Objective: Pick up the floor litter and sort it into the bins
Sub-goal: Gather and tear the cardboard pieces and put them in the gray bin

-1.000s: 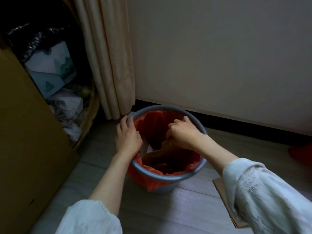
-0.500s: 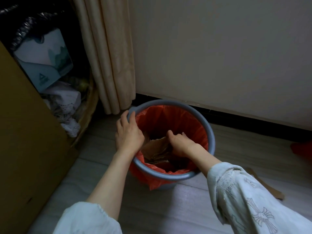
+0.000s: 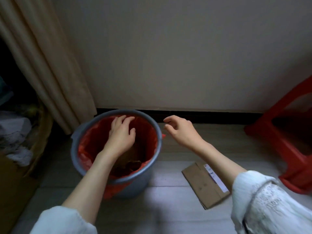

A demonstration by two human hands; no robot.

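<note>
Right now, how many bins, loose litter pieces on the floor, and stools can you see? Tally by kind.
Bins: 1, the grey bin with a red liner
Litter on the floor: 1, the flattened cardboard box
Stools: 1, the red stool
Total: 3

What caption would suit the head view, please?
Left hand over lined bin, right hand empty, cardboard on floor.

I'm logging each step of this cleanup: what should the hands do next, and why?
Probably reach the right hand down to the flattened cardboard on the floor: that hand is outside the grey bin, open and empty, and the cardboard lies just beside it, not yet binned.
</note>
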